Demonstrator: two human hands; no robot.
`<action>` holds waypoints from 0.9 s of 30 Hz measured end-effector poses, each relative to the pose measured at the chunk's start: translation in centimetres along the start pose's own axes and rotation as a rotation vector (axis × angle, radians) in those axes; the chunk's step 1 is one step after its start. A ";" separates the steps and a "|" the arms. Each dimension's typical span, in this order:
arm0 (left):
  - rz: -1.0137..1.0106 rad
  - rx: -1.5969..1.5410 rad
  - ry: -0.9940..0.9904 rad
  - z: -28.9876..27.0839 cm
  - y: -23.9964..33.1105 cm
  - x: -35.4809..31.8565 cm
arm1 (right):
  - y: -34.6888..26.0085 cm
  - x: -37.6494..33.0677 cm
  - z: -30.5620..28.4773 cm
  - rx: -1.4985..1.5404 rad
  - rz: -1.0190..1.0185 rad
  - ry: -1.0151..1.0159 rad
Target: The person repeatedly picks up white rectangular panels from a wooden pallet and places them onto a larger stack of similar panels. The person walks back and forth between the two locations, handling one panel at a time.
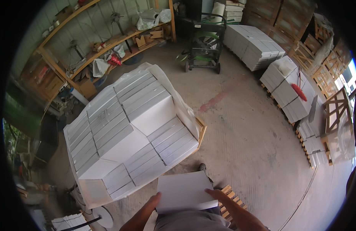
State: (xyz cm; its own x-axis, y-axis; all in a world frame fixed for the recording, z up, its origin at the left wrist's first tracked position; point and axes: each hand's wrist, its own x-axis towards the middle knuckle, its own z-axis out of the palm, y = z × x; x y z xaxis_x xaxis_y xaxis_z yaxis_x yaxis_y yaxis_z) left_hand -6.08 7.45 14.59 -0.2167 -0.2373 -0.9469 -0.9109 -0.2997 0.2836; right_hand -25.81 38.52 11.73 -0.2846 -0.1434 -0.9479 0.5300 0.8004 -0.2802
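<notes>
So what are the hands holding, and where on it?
A flat white box, held by both hands: left hand at its near-left corner, right hand on its right edge.

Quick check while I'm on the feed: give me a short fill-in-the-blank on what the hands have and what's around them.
1. Both hands, left hand and right hand, hold one flat ____ box.
2. The big stack of white boxes stands to the person's ____.
3. A wooden pallet lies beneath the ____ hand.
4. The floor bears a faded ____ stripe.

Missing words: white; left; right; red
</notes>
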 end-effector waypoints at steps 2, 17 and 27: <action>0.009 -0.031 0.000 0.7 0.3 1.8 | -2.7 1.4 -2.9 -0.122 -0.071 -0.018; -0.094 -0.192 0.137 2.4 4.8 5.5 | -14.5 4.7 -7.8 -0.122 0.021 -0.121; -0.019 -0.095 0.112 -7.2 14.9 12.9 | -20.9 10.3 -4.0 -0.086 -0.009 0.038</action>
State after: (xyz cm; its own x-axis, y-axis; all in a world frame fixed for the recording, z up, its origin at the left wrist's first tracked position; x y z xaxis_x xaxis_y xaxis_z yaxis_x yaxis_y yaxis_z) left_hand -19.93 -6.77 7.68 -0.1546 -0.3308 -0.9310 -0.8760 -0.3899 0.2840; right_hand -43.04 22.67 8.38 -0.3198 -0.1297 -0.9386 0.4577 0.8462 -0.2729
